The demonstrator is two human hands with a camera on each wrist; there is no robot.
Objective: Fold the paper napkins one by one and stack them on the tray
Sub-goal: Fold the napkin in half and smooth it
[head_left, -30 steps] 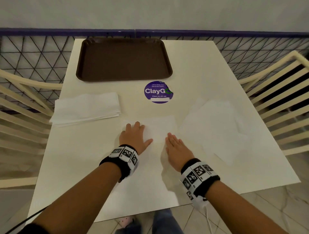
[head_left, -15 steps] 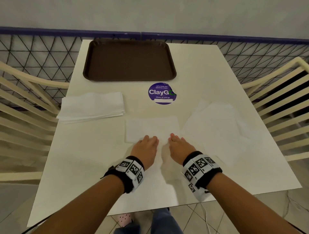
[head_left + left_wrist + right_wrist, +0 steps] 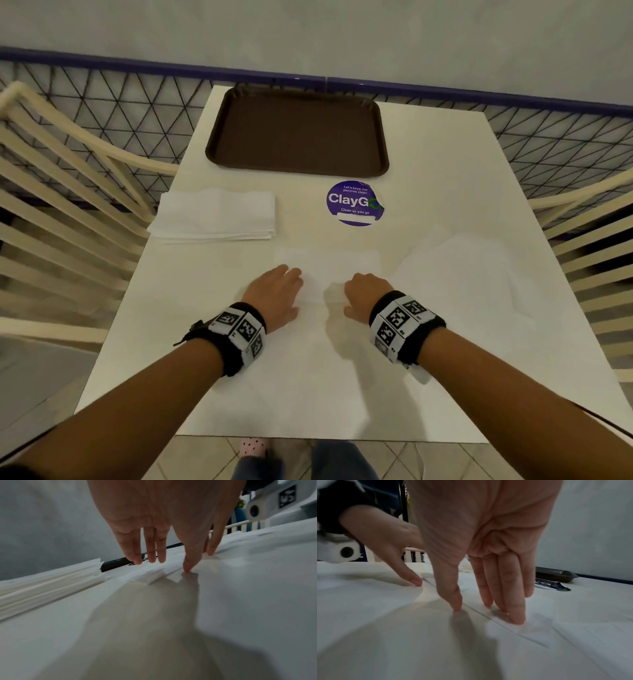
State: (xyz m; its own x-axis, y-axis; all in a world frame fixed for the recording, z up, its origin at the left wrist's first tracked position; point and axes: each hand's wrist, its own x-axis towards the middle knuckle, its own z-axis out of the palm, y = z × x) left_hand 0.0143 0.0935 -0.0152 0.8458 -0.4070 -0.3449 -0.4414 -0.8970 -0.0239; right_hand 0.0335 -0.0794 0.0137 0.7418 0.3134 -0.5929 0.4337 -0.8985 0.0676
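The tray (image 3: 297, 132) holds 0 napkins. Both hands, left (image 3: 274, 297) and right (image 3: 365, 295), fingers straight, press 1 napkin (image 3: 337, 270) on the desk (image 3: 445, 164); the pile (image 3: 214, 216) waits.

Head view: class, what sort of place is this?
Probably a shared pantry or canteen: a round sticker reading "Let's keep our pantries clean", a brown serving tray, and a stack of paper napkins.
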